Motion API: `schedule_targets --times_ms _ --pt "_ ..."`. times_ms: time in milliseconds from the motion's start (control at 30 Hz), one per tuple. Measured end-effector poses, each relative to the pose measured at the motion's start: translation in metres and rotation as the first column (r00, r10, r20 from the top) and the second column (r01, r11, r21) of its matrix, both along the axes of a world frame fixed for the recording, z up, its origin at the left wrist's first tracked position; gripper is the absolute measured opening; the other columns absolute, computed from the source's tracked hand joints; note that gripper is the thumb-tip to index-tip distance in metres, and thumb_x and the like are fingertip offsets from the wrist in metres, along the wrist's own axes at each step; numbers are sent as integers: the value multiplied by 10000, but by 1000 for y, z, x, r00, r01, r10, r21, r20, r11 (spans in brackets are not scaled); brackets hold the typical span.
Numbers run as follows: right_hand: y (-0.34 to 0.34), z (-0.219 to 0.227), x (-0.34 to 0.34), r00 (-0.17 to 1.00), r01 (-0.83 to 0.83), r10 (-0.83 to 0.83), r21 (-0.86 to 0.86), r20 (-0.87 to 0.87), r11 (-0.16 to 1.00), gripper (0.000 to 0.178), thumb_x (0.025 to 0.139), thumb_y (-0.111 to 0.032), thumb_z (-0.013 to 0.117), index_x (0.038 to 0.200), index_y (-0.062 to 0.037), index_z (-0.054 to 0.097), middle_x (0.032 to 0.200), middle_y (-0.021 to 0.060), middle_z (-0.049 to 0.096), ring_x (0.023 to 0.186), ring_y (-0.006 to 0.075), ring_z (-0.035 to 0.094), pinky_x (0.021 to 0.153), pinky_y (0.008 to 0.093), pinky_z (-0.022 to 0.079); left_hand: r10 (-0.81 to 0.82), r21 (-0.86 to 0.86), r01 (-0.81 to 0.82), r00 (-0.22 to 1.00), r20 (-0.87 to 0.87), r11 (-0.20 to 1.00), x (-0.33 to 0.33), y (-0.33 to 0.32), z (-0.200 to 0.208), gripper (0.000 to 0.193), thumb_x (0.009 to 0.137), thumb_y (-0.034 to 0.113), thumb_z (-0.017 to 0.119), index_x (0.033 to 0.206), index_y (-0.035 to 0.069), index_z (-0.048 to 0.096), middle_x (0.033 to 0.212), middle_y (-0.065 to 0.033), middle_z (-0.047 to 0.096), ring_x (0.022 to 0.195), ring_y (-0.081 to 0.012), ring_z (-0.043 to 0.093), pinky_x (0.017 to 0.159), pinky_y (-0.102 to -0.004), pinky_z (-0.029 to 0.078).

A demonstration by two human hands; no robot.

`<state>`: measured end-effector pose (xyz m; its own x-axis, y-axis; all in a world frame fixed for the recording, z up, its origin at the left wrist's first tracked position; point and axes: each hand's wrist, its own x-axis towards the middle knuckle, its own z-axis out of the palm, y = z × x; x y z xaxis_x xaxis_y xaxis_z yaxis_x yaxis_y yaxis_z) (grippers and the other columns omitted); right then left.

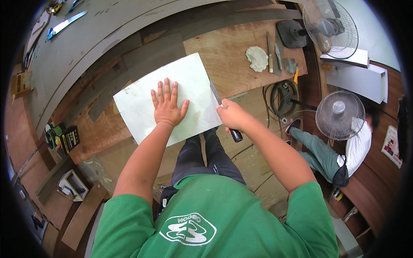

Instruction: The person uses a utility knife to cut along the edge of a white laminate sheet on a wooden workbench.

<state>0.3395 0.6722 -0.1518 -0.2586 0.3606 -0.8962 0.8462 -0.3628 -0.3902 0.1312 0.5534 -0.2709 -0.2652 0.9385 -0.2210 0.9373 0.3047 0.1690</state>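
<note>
A messy wood shop, with a big brown plywood bench. Left hand flat, fingers spread, pressing down on a thin white square sheet on the bench, likely to stop it sliding. Right hand shut tight around a black-handled knife, blade along the sheet's right edge; farther off, a lump of pale putty and two round fans.

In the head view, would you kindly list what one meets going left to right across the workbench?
Tape roll → left hand flat on the white sheet → right hand gripping a knife → putty lump → lower fan.
</note>
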Motion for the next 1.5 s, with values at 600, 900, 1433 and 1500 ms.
schedule_targets --times_ms 600,900,1433,1500 --pt "-3 -8 -17 988 -141 133 107 80 984 340 1039 -207 429 1167 90 533 880 238 693 568 299 672 597 431 564 0 30 0 1000 6 1000 0 0 1 810 984 601 482 1628 146 295 1721 -125 162 1599 -328 63 1274 -543 -12" --pt "-15 -34 -22 963 -244 205 239 175 940 305 988 -156 458 1155 78 561 962 284 714 756 405 724 749 497 575 10 32 -10 1000 16 999 -7 -4 3 811 986 602 481 1634 158 279 1728 -110 143 1600 -314 63 1277 -534 -11" --pt "-19 10 11 979 -176 150 200 137 964 358 1037 -281 464 1109 55 563 881 290 690 745 419 697 735 506 557 8 24 -8 1000 9 1000 -5 -5 2 814 986 617 463 1632 155 287 1723 -114 163 1601 -311 65 1277 -530 -14" --pt "-29 16 22 977 -173 150 151 151 973 356 1039 -285 464 1108 51 559 891 302 687 799 442 696 766 523 549 9 28 -9 1000 8 1000 -6 -5 2 814 987 618 460 1633 155 285 1723 -114 162 1601 -311 64 1277 -530 -14"
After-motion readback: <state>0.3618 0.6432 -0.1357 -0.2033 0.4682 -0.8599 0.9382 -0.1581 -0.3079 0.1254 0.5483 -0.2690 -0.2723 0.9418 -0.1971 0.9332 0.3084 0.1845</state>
